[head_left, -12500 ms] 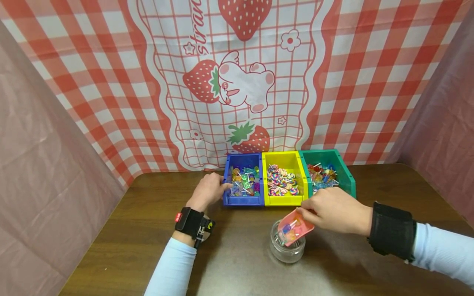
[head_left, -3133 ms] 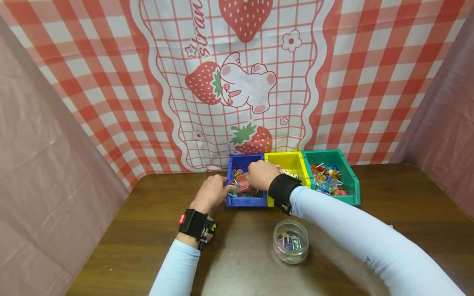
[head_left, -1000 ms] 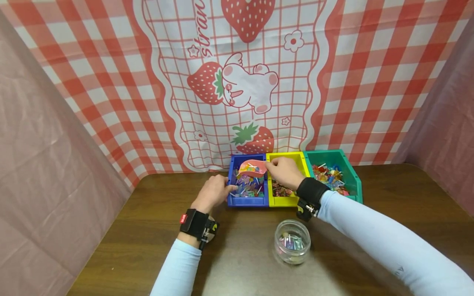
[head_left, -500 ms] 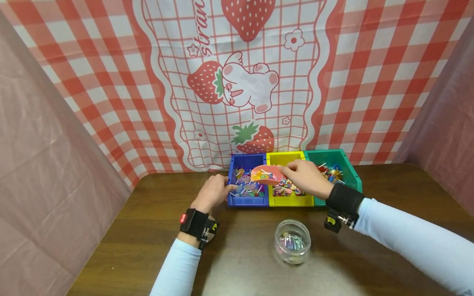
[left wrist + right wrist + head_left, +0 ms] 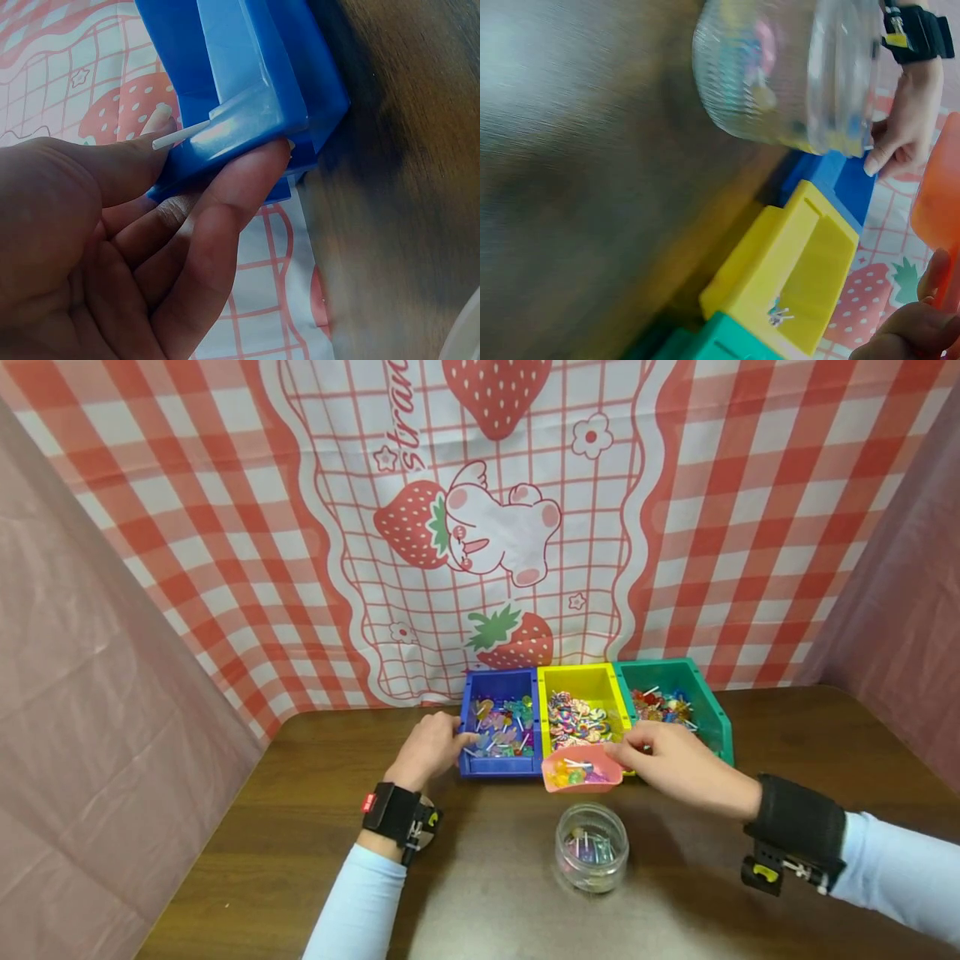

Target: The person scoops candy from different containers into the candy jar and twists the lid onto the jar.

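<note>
Since half a sec ago, right hand [image 5: 678, 766], fingers pinched on pink scoop [image 5: 582, 769], has dropped scoop w/ candy from over bins to just behind glass jar [image 5: 591, 857]; left hand [image 5: 429, 749] grips blue bin [image 5: 498, 732], farther off.

Bare table [image 5: 247, 827] open left of jar [image 5: 591, 857]; bins [image 5: 592, 764] block rear edge.
</note>
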Demonstrator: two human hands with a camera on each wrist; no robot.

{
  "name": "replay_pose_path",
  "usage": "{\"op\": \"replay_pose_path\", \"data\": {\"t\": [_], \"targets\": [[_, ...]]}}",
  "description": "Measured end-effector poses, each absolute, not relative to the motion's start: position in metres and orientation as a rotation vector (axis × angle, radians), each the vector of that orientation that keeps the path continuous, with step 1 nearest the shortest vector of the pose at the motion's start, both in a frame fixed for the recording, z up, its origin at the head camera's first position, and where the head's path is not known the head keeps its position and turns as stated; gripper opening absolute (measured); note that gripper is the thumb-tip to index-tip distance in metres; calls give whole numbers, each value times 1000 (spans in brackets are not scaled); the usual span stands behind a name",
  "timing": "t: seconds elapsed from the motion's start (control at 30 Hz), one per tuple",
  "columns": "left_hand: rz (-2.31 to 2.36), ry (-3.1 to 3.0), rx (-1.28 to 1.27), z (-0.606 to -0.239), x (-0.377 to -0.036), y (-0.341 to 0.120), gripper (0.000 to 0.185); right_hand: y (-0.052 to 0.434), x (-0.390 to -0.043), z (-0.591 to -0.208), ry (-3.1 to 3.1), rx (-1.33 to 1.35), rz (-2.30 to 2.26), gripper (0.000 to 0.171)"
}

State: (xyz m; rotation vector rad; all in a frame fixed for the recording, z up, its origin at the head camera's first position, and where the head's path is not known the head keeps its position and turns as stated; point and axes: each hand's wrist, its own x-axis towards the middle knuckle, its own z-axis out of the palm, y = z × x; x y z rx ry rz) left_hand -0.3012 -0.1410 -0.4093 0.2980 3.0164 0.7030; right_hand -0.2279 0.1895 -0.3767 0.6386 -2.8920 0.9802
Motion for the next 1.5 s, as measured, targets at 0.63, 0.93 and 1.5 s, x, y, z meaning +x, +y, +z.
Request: {"op": "replay_pose_path", "data": {"t": [0.63, 0.93, 1.5], "targets": [[718, 3007, 268, -408, -302, -142, 27, 211, -202, -380, -2953, 745, 890, 38], [693, 3023, 293, -406, -304, -141, 27, 209, -200, -375, -2910, 785, 797, 27], [684, 3016, 287, -408, -303, -141, 26, 204, -198, -365, -2940, 785, 695, 28]]}}
